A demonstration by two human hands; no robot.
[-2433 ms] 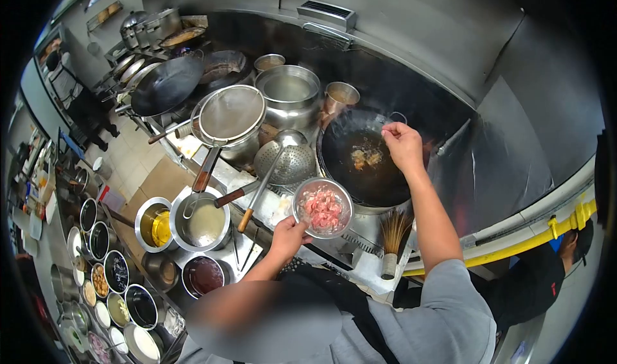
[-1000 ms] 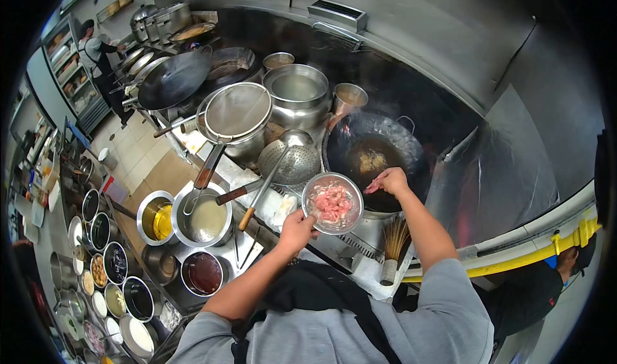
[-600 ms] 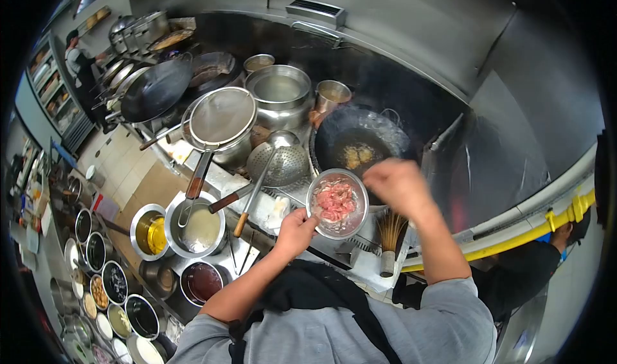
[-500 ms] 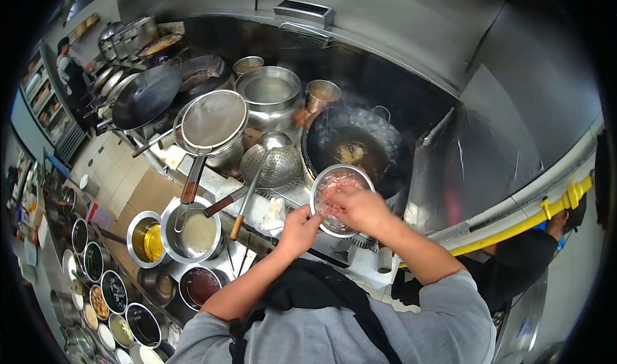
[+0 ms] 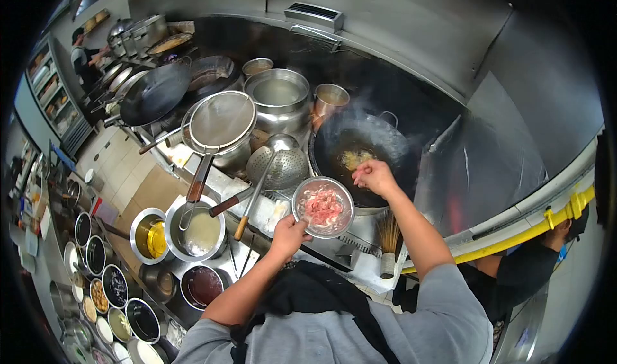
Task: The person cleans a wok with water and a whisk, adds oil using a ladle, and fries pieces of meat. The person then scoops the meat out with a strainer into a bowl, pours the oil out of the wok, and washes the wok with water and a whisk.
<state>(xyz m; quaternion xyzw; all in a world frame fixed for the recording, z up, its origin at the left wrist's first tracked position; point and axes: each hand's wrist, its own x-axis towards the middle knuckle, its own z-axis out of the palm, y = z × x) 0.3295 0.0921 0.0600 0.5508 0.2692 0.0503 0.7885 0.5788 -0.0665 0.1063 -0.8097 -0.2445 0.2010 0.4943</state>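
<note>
My left hand [image 5: 290,238] grips the near left rim of a steel bowl [image 5: 348,211] heaped with raw sliced meat [image 5: 323,206]. Over the near side of a dark wok [image 5: 400,147], my right hand [image 5: 378,178] has its fingers pinched together. Whatever sits between those fingertips is too small to make out. Pale food [image 5: 357,159] bubbles in the wok's oil, and steam rises from it. The bowl is tilted slightly and held just left of the wok's near edge.
Left of the wok lie a perforated skimmer [image 5: 276,168], a ladle [image 5: 283,143] and a mesh strainer [image 5: 222,120] over a pot. A bamboo brush [image 5: 388,242] stands at the right. Pots of oil [image 5: 156,239] and sauce [image 5: 203,285] are nearer. Another person [image 5: 514,271] is beyond the yellow rail.
My right hand has left the meat in the bowl and moved up and right over the wok. My left hand has shifted the bowl left and slightly down. The bamboo brush now shows.
</note>
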